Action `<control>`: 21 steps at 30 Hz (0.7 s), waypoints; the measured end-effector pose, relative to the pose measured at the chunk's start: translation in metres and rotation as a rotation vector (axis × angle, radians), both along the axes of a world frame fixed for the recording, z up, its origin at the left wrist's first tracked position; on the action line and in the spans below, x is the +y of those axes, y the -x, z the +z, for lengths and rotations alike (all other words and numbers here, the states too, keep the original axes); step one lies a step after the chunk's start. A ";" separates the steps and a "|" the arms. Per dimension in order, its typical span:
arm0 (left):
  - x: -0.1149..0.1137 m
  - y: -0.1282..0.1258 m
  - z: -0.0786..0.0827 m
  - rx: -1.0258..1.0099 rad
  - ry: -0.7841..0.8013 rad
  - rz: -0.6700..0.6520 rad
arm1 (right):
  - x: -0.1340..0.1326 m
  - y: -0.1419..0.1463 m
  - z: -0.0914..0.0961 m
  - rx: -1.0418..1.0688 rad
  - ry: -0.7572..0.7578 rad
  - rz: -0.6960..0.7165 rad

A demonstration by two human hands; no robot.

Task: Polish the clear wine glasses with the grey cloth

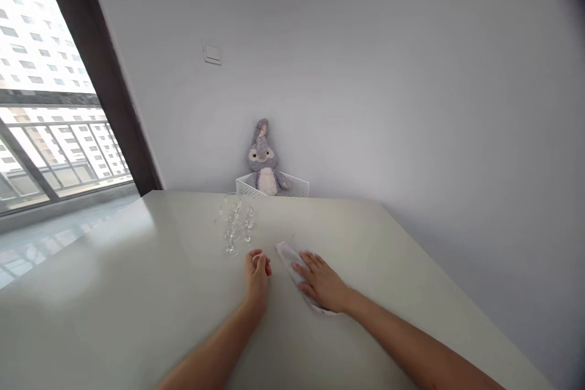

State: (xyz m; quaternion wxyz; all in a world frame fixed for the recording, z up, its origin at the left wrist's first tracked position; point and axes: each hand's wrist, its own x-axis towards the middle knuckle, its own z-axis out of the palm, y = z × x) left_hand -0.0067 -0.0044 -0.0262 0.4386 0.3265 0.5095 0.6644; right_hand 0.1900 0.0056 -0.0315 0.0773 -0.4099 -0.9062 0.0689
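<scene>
My right hand point(323, 283) lies flat with fingers spread on a white cloth point(289, 254), pressing it against the pale tabletop point(183, 292). Part of the cloth shows beyond the fingertips and below the palm. My left hand point(257, 274) rests to the left of the cloth, its fingers curled into a loose fist with nothing seen in it. Just beyond that hand stands a cluster of several clear stemmed glasses point(232, 225). Their outlines overlap, and none of them is touched by either hand.
Behind the table's far edge, a grey plush rabbit point(262, 158) sits in a white perforated basket point(299, 187). A plain wall point(388, 103) with a light switch point(212, 53) borders the table at the back and right. A window point(50, 128) with a railing outside is at left.
</scene>
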 end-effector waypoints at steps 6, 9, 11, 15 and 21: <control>0.001 0.000 -0.004 -0.013 -0.020 0.013 | -0.014 0.036 0.010 0.050 -0.006 0.105; 0.001 -0.001 -0.004 -0.037 -0.008 0.031 | -0.017 0.037 0.013 0.076 -0.001 0.097; 0.002 -0.001 -0.002 -0.090 0.022 0.051 | -0.018 0.034 0.013 0.089 0.004 0.083; 0.011 0.005 0.006 -0.358 0.087 0.091 | -0.020 0.027 0.012 0.106 0.043 0.073; 0.040 0.012 0.022 -0.734 0.065 0.074 | -0.022 0.016 0.013 0.125 0.094 0.077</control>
